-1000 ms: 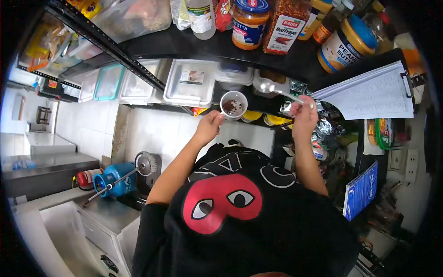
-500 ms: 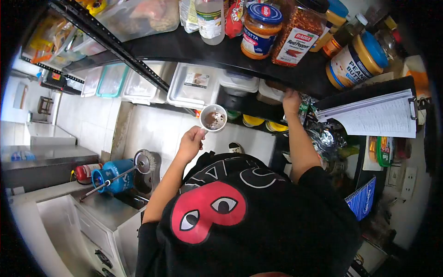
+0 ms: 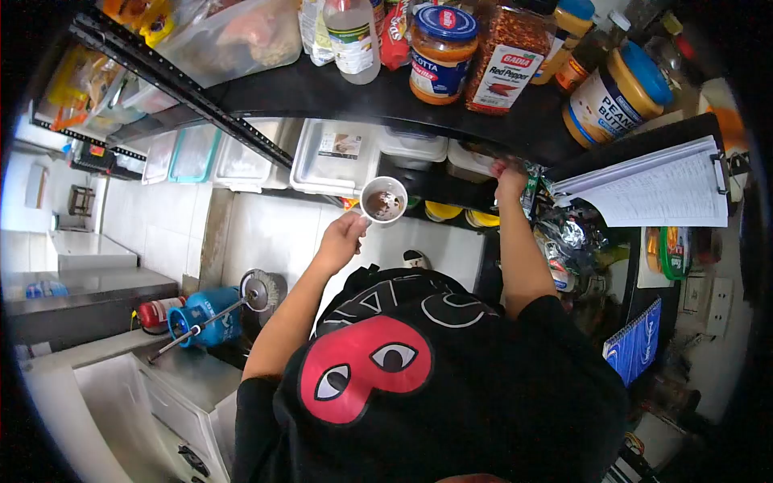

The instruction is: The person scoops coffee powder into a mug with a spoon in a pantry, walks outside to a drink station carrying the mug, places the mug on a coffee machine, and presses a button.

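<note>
My left hand is closed on the handle of a white cup, held over the floor in front of the shelf. Brown residue with pale flecks covers the bottom of the cup. Further right, my right hand reaches under the upper shelf board, fingers curled in at the right edge of a white-lidded container. What lies between those fingers is too small to make out. Left of this container stand another white-lidded tub and a larger clear bin with a label.
The black upper shelf carries a sauce jar, a red pepper jar and a peanut butter jar. A clipboard with papers juts out at right. A blue gas cylinder and a fire extinguisher stand at left.
The cup in my left hand has moved slightly right and up towards the shelf. My right hand stays at the container's edge, its fingers shifted a little. The view has shifted slightly.
</note>
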A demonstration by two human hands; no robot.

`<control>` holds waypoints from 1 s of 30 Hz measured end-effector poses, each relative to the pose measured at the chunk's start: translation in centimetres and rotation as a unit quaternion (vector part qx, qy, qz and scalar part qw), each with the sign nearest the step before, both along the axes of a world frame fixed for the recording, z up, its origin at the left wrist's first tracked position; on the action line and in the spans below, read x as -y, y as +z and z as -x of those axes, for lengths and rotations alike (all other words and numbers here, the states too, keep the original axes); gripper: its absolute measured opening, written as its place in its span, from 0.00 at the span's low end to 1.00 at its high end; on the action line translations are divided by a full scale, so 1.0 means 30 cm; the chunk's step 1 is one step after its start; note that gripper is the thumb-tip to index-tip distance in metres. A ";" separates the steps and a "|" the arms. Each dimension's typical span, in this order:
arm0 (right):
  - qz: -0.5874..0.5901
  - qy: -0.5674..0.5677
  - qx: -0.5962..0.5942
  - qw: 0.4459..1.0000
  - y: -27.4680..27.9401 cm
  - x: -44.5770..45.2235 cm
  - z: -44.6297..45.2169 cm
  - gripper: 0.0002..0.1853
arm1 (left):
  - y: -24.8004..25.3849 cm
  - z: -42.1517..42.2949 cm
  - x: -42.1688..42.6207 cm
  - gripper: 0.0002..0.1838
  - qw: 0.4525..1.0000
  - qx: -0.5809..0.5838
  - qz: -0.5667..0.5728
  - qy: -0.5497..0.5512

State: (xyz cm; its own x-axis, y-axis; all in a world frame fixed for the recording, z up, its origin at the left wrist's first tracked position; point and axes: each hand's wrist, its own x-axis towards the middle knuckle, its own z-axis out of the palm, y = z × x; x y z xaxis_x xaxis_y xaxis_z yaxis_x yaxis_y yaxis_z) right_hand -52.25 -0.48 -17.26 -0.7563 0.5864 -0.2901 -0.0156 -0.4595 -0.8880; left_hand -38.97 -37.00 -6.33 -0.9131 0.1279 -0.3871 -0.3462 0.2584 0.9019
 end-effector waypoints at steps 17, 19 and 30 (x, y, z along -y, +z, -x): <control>-0.020 0.015 0.005 1.000 0.106 -0.070 -0.071 0.11 | -0.122 0.292 -0.304 0.14 0.989 0.034 0.026 -0.144; -0.031 0.032 0.031 0.999 0.103 -0.084 -0.082 0.11 | -0.139 0.302 -0.327 0.14 0.988 0.014 0.051 -0.148; -0.087 0.155 -0.070 0.982 0.292 0.094 -0.261 0.13 | -0.209 0.315 -0.321 0.15 0.994 0.016 0.045 -0.094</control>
